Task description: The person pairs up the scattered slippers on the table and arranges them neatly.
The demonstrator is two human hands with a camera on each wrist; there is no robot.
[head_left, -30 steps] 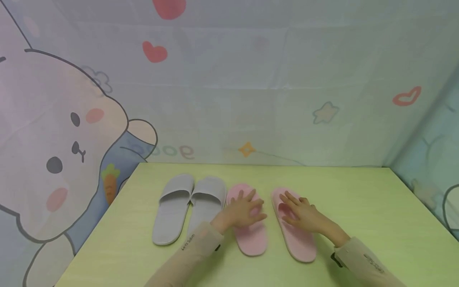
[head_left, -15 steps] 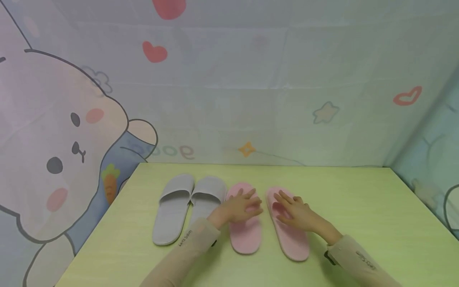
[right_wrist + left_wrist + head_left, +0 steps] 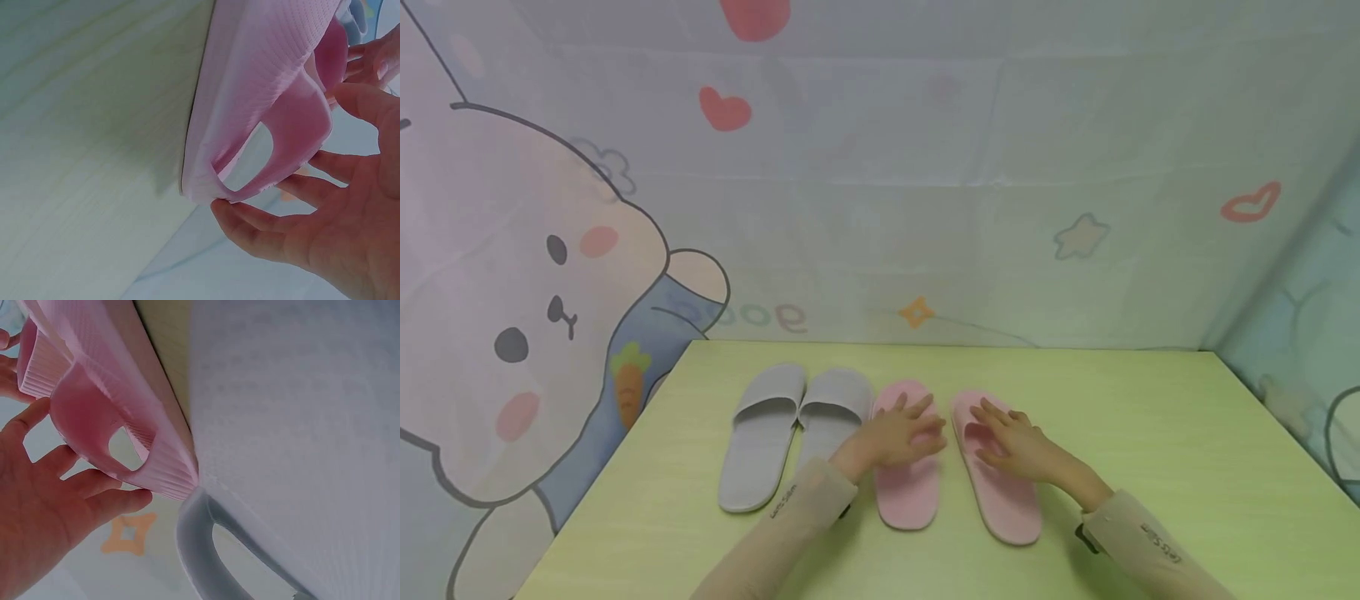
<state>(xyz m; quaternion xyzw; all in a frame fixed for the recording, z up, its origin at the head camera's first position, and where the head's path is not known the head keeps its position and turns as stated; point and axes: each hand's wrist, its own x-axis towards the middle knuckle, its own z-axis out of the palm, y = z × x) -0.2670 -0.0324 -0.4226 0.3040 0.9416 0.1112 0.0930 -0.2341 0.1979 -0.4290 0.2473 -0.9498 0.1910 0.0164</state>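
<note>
Two pink slippers lie apart on the yellow-green table, toes pointing away. Over the strap of the left pink slipper [image 3: 908, 500], my left hand [image 3: 893, 439] rests with fingers spread. In the left wrist view its fingertips touch the pink strap [image 3: 78, 425]. My right hand [image 3: 1024, 447] lies across the strap of the right pink slipper [image 3: 1006, 510], its fingers spread and slightly bent. The right wrist view shows its fingertips along that strap's outer face [image 3: 303, 125]. Both hands hide part of the straps.
A pair of grey slippers, the left one [image 3: 752, 467] and the right one [image 3: 837, 392], stands left of the pink pair. My left forearm covers the right grey slipper's heel. A cartoon-printed cloth [image 3: 880, 208] hangs behind the table [image 3: 1165, 433].
Both pink slippers have slid left with my hands, and the left one has turned straighter, close beside the grey pair. The grey slippers have stayed put.
</note>
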